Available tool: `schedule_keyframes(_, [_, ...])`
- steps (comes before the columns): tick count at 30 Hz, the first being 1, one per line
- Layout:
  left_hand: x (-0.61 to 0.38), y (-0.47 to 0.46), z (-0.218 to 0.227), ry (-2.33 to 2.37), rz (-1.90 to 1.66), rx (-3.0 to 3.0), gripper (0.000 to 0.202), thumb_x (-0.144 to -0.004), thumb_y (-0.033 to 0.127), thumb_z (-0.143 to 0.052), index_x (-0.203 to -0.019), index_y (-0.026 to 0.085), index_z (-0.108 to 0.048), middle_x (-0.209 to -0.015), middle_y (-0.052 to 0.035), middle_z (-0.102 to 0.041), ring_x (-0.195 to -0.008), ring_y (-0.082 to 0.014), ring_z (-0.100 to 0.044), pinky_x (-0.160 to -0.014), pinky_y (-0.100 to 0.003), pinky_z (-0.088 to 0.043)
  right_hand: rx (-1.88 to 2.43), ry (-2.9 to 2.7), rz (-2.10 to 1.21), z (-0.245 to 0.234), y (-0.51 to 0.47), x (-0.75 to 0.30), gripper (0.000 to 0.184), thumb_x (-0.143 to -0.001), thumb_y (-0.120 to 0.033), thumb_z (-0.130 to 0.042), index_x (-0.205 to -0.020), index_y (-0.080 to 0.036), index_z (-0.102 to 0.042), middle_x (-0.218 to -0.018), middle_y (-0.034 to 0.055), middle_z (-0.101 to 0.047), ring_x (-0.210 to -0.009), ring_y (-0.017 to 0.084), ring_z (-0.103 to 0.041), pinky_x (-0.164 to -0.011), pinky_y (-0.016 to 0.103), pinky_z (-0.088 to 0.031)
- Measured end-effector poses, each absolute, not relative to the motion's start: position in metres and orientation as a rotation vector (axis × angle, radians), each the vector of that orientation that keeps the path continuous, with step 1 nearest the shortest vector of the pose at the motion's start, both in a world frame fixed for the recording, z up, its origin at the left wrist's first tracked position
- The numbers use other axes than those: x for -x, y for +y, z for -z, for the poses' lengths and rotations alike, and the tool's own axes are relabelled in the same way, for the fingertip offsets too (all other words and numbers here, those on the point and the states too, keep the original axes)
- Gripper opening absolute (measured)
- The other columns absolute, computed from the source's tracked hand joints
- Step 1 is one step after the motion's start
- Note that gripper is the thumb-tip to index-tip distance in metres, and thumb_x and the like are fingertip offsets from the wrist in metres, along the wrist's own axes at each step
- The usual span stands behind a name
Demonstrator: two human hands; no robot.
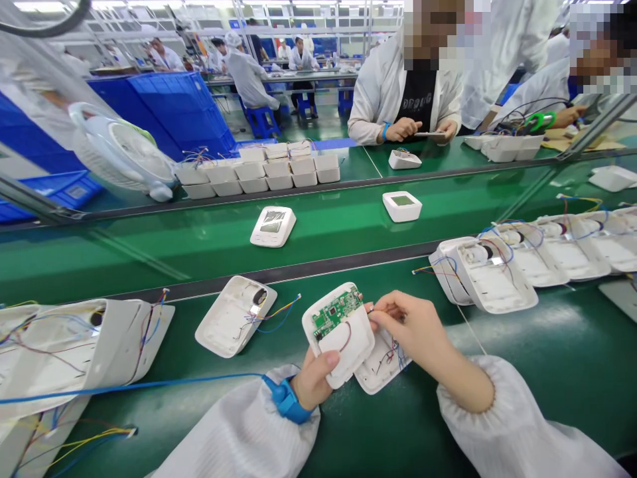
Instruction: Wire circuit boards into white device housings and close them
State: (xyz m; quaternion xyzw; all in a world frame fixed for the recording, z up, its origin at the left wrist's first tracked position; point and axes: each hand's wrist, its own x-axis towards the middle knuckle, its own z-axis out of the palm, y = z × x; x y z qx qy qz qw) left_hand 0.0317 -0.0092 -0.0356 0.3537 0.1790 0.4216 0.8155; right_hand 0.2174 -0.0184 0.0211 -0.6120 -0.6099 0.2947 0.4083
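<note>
A white plastic housing [354, 346] with a green circuit board [334, 312] in its upper half is tilted up in my left hand [314, 375], thumb across its lower edge. A thin dark wire curves over its lower part. At the board's right end, my right hand [411, 323] is closed in a pinch; what sits between the fingertips is too small to make out. Partly hidden behind the held housing, a white casing half [377, 380] with loose wires lies on the green table. A blue wrist strap [292, 400] with a cord is round my left wrist.
An open casing [226, 325] with wires lies left of my hands. Stacked casings stand at far left [119, 345] and right [502, 285]. Two display units [273, 227] rest on the green strip ahead. Across it are white boxes [263, 169], a fan [119, 149] and a co-worker [368, 99].
</note>
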Motion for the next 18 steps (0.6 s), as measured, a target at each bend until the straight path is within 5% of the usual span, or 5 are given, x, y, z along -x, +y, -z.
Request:
schedule_keyframes(9, [-0.021,-0.013,0.06,0.564,-0.922,-0.925,0.053,-0.079,0.043,-0.072,-0.124,0.017,-0.064,-0.127,-0.0125,-0.066,-0.133,-0.0395,-0.045,-0.116,-0.055,-0.027,1.417,-1.643,-0.818,-0.027,-0.024,-0.211,0.013,-0.088,-0.024,-0.064,-0.075,-0.021,-0.066,-0.076,-0.0012,-0.07,-0.071,0.014,-0.062,-0.065,0.025,-0.045])
schedule_keyframes(18, [-0.023,-0.01,0.063,0.541,-0.884,-0.864,0.064,-0.076,0.042,-0.075,-0.133,0.019,-0.057,-0.136,-0.0131,-0.06,-0.127,-0.0406,-0.052,-0.108,-0.056,-0.039,1.437,-1.648,-0.754,-0.028,-0.028,-0.203,0.016,-0.089,-0.025,-0.062,-0.073,-0.021,-0.062,-0.071,-0.001,-0.067,-0.067,0.014,-0.059,-0.062,0.026,-0.044])
